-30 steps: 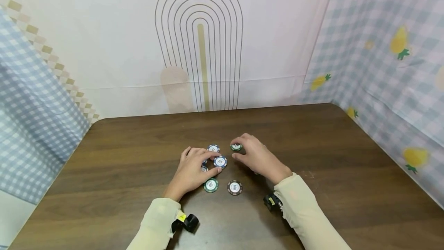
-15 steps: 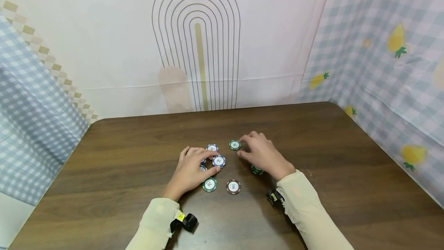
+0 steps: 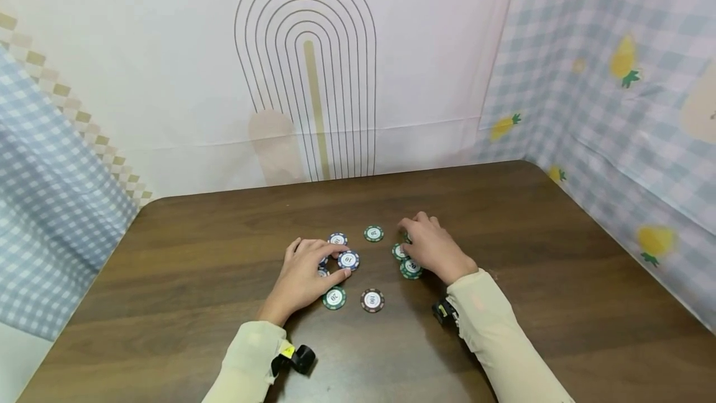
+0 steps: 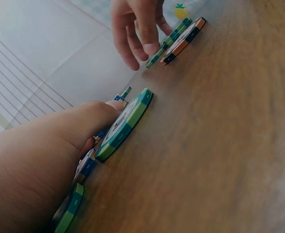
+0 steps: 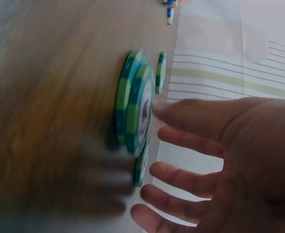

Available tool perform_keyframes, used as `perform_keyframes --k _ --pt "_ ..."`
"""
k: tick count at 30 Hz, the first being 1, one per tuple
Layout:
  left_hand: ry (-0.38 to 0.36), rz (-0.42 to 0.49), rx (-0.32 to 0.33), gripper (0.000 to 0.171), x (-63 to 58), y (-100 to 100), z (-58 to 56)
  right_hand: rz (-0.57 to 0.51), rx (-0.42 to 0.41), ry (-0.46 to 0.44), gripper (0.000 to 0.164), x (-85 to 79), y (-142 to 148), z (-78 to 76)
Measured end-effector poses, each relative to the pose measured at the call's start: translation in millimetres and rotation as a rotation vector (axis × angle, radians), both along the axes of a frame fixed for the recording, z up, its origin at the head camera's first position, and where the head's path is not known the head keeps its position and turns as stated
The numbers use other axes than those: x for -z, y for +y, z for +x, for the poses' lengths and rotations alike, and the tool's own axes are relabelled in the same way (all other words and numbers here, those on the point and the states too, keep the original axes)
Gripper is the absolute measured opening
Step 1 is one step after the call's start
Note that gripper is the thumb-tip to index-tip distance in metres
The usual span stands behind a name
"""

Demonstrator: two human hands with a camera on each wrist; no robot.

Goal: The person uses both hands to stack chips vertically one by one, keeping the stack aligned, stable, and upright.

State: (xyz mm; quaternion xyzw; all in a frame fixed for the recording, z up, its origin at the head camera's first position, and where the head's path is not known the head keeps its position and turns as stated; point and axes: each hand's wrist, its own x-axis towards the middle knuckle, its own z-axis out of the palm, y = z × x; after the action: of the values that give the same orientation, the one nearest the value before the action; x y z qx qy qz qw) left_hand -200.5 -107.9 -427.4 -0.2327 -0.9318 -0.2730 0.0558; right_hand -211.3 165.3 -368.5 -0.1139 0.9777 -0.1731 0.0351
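Observation:
My left hand point(image 3: 302, 278) lies low on the table, its thumb and index finger at the near and far edges of a blue poker chip point(image 3: 348, 260), pinching it. More blue chips show beside and partly under that hand, one of them a blue chip point(image 3: 337, 239) behind the index finger. My right hand point(image 3: 433, 247) hovers over a group of green poker chips point(image 3: 411, 268) with its fingers loosely bent and apart. In the right wrist view its thumb tip comes close to the stacked green chips point(image 5: 142, 111), and nothing sits between the fingers.
A single green chip point(image 3: 373, 233) lies at the back between the hands. Nearer the front are another green chip point(image 3: 334, 298) and a dark brown chip point(image 3: 372, 300) marked 100. The wooden table point(image 3: 224, 222) meets a patterned cloth point(image 3: 196, 79) behind.
My right hand has left the green chip at the back and moved right over the green group, baring more of it. My left hand keeps its hold on the blue chip.

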Motion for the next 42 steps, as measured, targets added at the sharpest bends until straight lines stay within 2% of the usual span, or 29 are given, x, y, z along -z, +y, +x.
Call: perform_keyframes --k 11,18,24,30,37,42 --pt "0.014 0.021 0.005 0.042 3.1 -2.2 -1.6 0.005 0.042 -0.030 0.031 2.4 6.1 -6.5" --pt "0.020 0.028 0.020 0.041 5.9 -3.1 -1.0 -0.001 0.033 -0.079 0.036 8.1 10.1 -8.8" --pt "0.026 0.036 0.016 0.039 5.5 -3.2 1.0 -0.047 0.016 -0.105 0.038 12.6 14.0 -9.5" --pt "0.036 0.034 0.018 0.040 4.7 -3.5 0.8 -0.038 -0.020 -0.086 0.038 12.1 14.6 -10.2" --pt "0.043 0.023 0.021 0.040 4.5 -2.7 -0.9 0.035 -0.043 -0.039 0.035 6.3 14.6 -7.5" --pt "0.035 0.018 0.016 0.041 3.5 -3.5 -1.5 0.064 -0.052 -0.043 0.035 3.4 14.7 -8.9"
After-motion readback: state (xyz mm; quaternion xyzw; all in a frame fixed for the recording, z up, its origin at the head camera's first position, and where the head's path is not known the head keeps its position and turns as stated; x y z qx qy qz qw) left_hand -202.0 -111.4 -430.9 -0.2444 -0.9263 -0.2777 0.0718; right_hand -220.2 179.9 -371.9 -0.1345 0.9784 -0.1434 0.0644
